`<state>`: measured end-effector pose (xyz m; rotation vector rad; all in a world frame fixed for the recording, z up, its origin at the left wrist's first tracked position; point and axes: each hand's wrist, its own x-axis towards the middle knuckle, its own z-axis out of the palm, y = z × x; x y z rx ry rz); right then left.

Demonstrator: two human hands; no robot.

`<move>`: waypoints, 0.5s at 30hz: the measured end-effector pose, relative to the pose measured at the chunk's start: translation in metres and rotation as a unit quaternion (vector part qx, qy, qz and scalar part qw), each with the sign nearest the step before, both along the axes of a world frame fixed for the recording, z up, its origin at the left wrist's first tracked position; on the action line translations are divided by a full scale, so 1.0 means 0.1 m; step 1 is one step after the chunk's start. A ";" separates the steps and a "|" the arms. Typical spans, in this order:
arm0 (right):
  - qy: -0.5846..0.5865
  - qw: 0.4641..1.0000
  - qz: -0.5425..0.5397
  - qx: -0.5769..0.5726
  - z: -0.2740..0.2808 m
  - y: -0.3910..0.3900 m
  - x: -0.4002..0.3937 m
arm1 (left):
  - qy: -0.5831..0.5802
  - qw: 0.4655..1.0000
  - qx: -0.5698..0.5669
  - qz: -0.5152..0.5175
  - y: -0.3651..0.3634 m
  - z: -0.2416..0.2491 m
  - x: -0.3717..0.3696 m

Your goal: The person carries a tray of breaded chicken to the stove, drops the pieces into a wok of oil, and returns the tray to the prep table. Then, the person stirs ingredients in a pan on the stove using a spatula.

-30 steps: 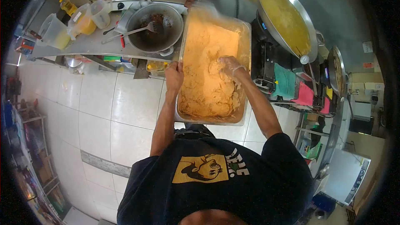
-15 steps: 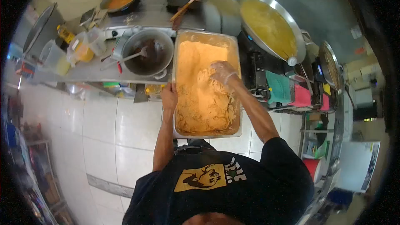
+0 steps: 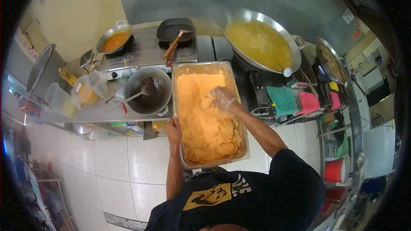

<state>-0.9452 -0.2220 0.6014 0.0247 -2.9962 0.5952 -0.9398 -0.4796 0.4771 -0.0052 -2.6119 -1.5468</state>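
A deep rectangular metal tray (image 3: 244, 119) holds an orange flour-like powder (image 3: 199, 90), smooth at the far end and lumpy, with darker damp patches, at the near end. My left hand (image 3: 174, 131) grips the tray's left rim, fingers closed on it. Inside the tray, my right hand (image 3: 223, 98), in a clear plastic glove, is dug into the powder right of the middle. Its fingers are curled round a crumbly orange clump; whether anything lies under the coating is hidden.
Left of the tray sits a grey pot (image 3: 147, 90) with a slotted ladle in it. Behind on the right, a large wok (image 3: 257, 38) of yellow oil has a thermometer at its rim. A black square pan (image 3: 174, 30) and a smaller wok (image 3: 115, 40) stand on the back stove.
The view has tilted up, so the counter and tray appear lower. My right hand has shifted slightly within the powder; my left hand keeps its hold on the rim.
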 end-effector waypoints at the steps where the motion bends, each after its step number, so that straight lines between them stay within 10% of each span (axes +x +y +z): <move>1: -0.013 1.000 -0.007 -0.028 0.04 0.04 0.05 | -0.006 1.000 0.016 -0.004 0.00 0.00 0.02; 6: 0.058 0.994 0.038 0.081 1.64 0.86 -0.08 | 0.029 0.999 0.013 -0.012 0.00 0.10 0.05; 9: -0.019 0.995 -0.063 -0.080 2.84 1.20 -0.16 | 0.003 0.999 0.049 -0.011 0.02 0.14 0.07; 15: -0.041 0.982 -0.182 0.027 2.83 2.57 -0.93 | -0.034 0.998 0.034 0.027 0.06 0.34 0.09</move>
